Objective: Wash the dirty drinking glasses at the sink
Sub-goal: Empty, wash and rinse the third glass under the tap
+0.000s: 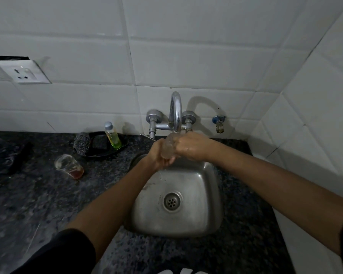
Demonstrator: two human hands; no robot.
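Item one: glass, gripped in both your hands under faucet. Outstanding: dirty glass on table.

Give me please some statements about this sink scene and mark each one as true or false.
1. Both hands hold one glass under the faucet. True: left hand, right hand.
2. A second glass stands inside the sink. False: it stands on the counter, left of the sink.
3. That second glass holds some reddish-brown liquid. True.
4. The small bottle holds blue liquid. False: the liquid is yellow-green.
5. The wall socket has a plug in it. False: nothing is plugged in.
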